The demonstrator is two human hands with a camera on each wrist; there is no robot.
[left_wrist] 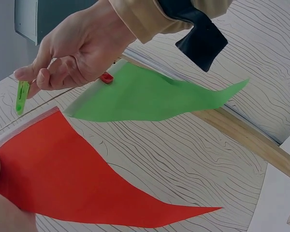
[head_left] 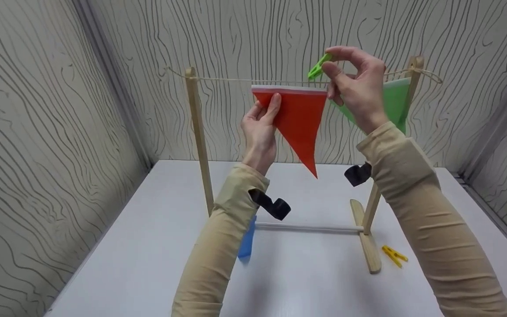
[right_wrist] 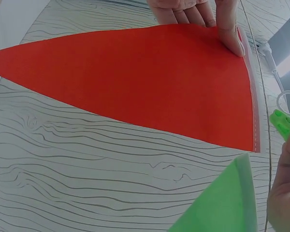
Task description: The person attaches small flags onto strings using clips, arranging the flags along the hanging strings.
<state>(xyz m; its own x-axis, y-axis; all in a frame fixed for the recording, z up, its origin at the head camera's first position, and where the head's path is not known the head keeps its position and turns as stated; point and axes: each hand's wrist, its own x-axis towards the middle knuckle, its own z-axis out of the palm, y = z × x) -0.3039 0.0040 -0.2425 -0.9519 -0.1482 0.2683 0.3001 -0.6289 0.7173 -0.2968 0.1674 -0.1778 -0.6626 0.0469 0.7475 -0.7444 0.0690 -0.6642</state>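
Note:
My left hand [head_left: 260, 132] pinches a red triangular pennant [head_left: 299, 114] near its upper left corner, thumb in front and fingers behind. The pennant's white top edge lies just below a string [head_left: 225, 79], and its tip points down. Above the string, my right hand [head_left: 361, 86] pinches a bright green clothespin [head_left: 319, 66] between thumb and finger, close to the pennant's upper right corner. A green pennant [head_left: 396, 103] hangs from the string behind the right hand. In the left wrist view, a red clothespin [left_wrist: 106, 78] sits at the green pennant's top edge.
The string runs between two wooden posts, left [head_left: 200, 141] and right [head_left: 414, 88], joined by a white rod [head_left: 310, 227] low down. A yellow clothespin [head_left: 394, 256] lies on the white table [head_left: 148, 264] by the right foot. Something blue [head_left: 247, 240] shows beside the left forearm.

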